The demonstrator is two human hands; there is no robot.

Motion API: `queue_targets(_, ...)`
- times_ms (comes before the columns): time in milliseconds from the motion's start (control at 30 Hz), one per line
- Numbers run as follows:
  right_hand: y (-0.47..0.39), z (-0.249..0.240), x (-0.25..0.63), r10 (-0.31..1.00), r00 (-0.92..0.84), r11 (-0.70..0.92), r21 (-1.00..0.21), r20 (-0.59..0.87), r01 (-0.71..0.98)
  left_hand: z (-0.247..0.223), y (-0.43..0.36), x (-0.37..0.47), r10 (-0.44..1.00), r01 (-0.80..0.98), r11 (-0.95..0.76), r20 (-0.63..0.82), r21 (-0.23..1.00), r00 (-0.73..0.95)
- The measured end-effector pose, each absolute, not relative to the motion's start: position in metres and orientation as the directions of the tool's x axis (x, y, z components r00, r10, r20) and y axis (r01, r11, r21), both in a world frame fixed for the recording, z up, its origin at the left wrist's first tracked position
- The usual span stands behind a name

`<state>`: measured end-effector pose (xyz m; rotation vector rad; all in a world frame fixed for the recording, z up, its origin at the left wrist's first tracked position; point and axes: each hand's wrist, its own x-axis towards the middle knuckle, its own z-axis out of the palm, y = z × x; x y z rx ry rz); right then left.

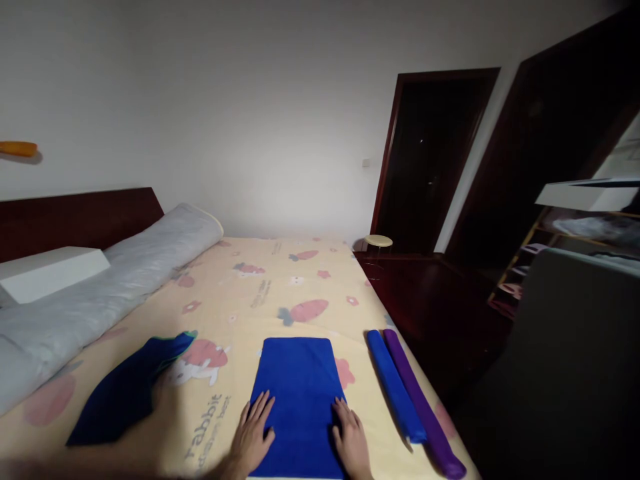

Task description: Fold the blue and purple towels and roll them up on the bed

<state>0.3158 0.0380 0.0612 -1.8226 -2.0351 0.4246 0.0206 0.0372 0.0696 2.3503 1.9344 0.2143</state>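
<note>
A blue cloth (pixel 300 400), folded into a flat rectangle, lies on the bed's patterned yellow sheet (pixel 260 293). My left hand (pixel 254 433) rests palm down on its left edge with the fingers spread. On the right edge lies my right hand (pixel 351 437), its fingers also apart and holding nothing. To the right are two long rolls side by side, one blue (pixel 397 387) and one purple (pixel 425 407). A dark blue cloth (pixel 125 393) with a green edge lies crumpled on the left, partly in shadow.
A grey rolled bedding piece (pixel 135 267) and a white box (pixel 53 270) lie along the dark headboard (pixel 80 213). A round stool (pixel 379 241) stands beyond the bed near a dark door. At right are a rack and a large dark panel (pixel 565 373).
</note>
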Motion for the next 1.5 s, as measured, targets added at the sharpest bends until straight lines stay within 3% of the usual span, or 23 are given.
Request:
queue_targets(267, 0.048, 0.082, 0.291, 0.989, -0.128, 0.146, -0.468, 0.071, 0.872, 0.075, 0.052, 0.043, 0.956, 0.946, -0.284, 0.119, 0.157, 0.267)
queue_targets(500, 0.063, 0.093, 0.237, 0.95, -0.309, 0.275, -0.555, 0.033, 0.786, 0.085, 0.07, 0.087, 0.957, 0.941, -0.256, -0.078, 0.224, 0.278)
queue_targets(600, 0.067, 0.092, 0.243, 0.927, -0.374, 0.316, -0.547, 0.005, 0.775, 0.082, 0.073, 0.076, 0.951, 0.938, -0.267, -0.098, 0.219, 0.293)
queue_targets(800, 0.072, 0.079, 0.306, 0.971, -0.233, 0.227, -0.528, 0.056, 0.819, 0.059, 0.07, 0.016, 0.955, 0.941, -0.296, 0.052, 0.161, 0.292)
queue_targets(1067, 0.078, 0.086, 0.311, 0.983, -0.176, 0.182, -0.46, 0.057, 0.869, 0.074, 0.082, 0.022, 0.955, 0.945, -0.295, 0.076, 0.143, 0.287)
queue_targets(1367, 0.084, 0.101, 0.243, 0.913, -0.407, 0.334, -0.551, -0.012, 0.765, 0.077, 0.092, 0.084, 0.948, 0.93, -0.287, -0.072, 0.231, 0.311)
queue_targets(1500, 0.092, 0.093, 0.263, 0.926, -0.378, 0.321, -0.509, -0.009, 0.798, 0.07, 0.094, 0.056, 0.943, 0.927, -0.322, -0.022, 0.193, 0.332)
